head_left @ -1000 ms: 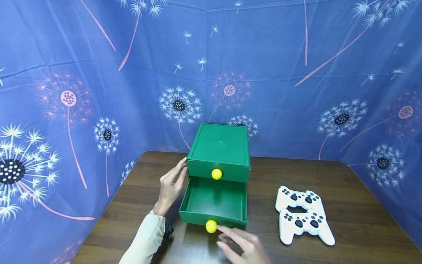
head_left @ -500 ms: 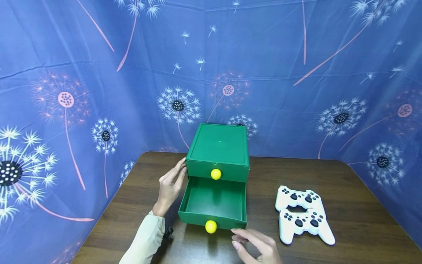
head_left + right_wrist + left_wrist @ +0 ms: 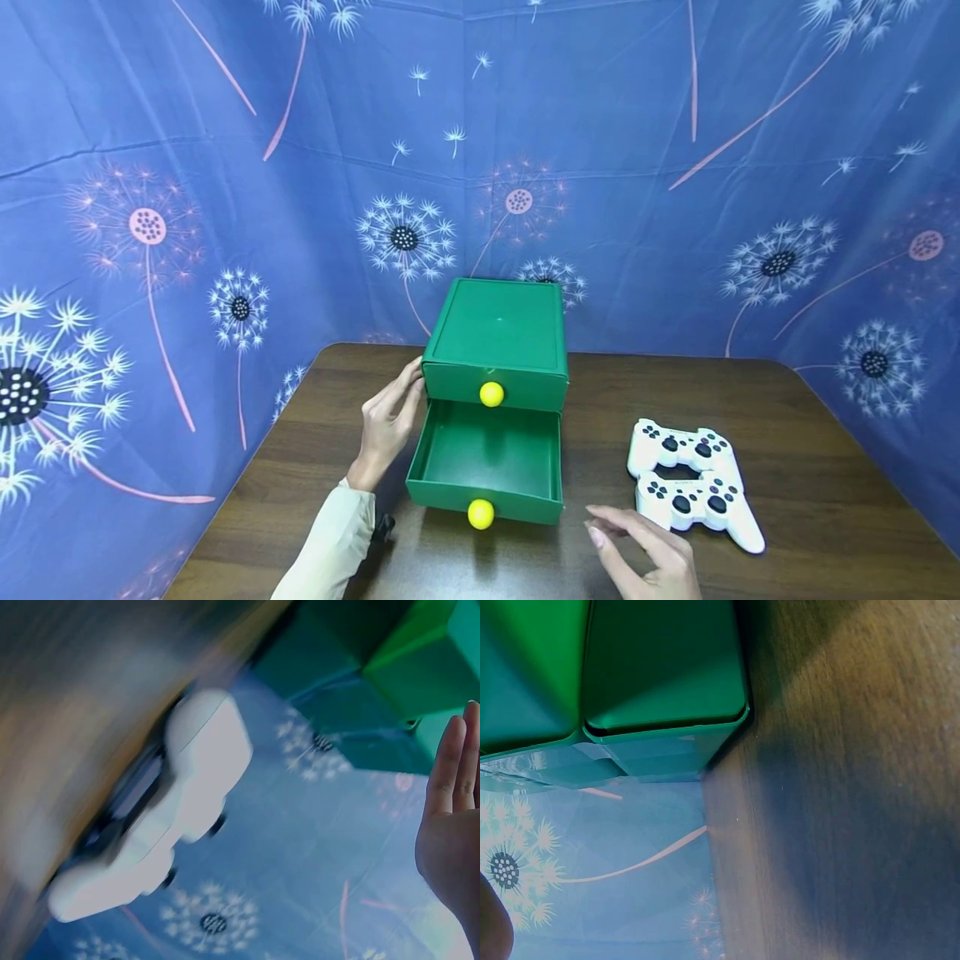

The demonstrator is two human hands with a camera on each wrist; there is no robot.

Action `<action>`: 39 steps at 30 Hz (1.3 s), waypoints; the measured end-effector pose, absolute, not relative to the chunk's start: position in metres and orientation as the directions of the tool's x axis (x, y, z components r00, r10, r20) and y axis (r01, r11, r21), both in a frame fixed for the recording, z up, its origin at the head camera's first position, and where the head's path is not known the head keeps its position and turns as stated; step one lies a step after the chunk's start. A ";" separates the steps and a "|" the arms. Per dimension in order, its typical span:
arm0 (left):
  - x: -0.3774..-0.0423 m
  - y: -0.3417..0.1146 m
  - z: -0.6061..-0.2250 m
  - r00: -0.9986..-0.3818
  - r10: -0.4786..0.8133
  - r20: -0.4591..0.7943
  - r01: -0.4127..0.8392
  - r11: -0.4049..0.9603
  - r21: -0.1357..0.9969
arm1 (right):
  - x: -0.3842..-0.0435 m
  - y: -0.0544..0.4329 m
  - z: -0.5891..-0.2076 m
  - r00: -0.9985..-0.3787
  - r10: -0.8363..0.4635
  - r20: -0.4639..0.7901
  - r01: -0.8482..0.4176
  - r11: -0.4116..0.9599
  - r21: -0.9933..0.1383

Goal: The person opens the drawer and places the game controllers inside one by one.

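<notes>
A green two-drawer box (image 3: pixel 501 329) stands on the table, its lower drawer (image 3: pixel 525 507) pulled out and bare inside. The upper drawer (image 3: pixel 457 383) is closed. Each drawer front bears a round yellow knob (image 3: pixel 481 514). My left hand (image 3: pixel 386 429) rests its fingertips against the box's left side; in the left wrist view only a dark edge of that hand (image 3: pixel 493 926) shows. To the right of the drawer, my right hand (image 3: pixel 648 554) hovers over the table with loosely bent fingers, holding nothing. It is near two white game controllers (image 3: pixel 697 501), the nearer one partly behind the hand.
The controllers lie one in front of the other on the brown wooden table (image 3: pixel 810 467). A blue dandelion-print cloth (image 3: pixel 622 250) hangs behind and at the sides. A small dark object (image 3: pixel 384 527) sits beside the left sleeve (image 3: pixel 330 542).
My right hand has left the lower drawer's knob and moved right, toward the controllers. The left hand stays at the box, and the drawer keeps its position.
</notes>
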State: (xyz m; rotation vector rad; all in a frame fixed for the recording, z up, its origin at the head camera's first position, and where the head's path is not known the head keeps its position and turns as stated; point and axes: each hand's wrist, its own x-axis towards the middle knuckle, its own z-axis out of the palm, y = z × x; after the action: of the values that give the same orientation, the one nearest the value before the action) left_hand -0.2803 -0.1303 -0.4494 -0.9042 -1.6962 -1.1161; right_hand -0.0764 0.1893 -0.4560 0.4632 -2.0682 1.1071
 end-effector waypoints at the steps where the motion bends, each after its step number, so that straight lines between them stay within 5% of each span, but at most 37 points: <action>1: -0.280 -0.130 -0.449 -0.340 0.098 0.935 0.898 0.330 0.292 | -0.076 0.193 -0.455 -0.663 0.038 0.747 -0.595 0.578 -0.558; 9: -0.280 -0.130 -0.449 -0.338 0.098 0.936 0.897 0.333 0.289 | -0.077 0.217 -0.455 -0.682 0.106 0.724 -0.518 0.629 -0.580; 14: -0.280 -0.130 -0.449 -0.334 0.097 0.937 0.898 0.335 0.285 | -0.084 0.234 -0.461 -0.636 0.095 0.766 -0.561 0.624 -0.543; 22: -0.279 -0.129 -0.448 -0.331 0.095 0.939 0.898 0.339 0.282 | -0.082 0.254 -0.454 -0.774 0.227 0.591 -0.309 0.678 -0.666; 39: -0.280 -0.129 -0.448 -0.331 0.094 0.939 0.897 0.340 0.282 | -0.097 0.311 -0.454 -0.807 0.342 0.482 -0.124 0.699 -0.704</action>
State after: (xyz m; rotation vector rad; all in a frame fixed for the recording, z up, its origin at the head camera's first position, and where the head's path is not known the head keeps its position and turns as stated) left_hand -0.2796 -0.1290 -0.4480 -0.8964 -1.6891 -1.1013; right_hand -0.0972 0.3114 -0.4535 -0.1657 -2.3049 1.0134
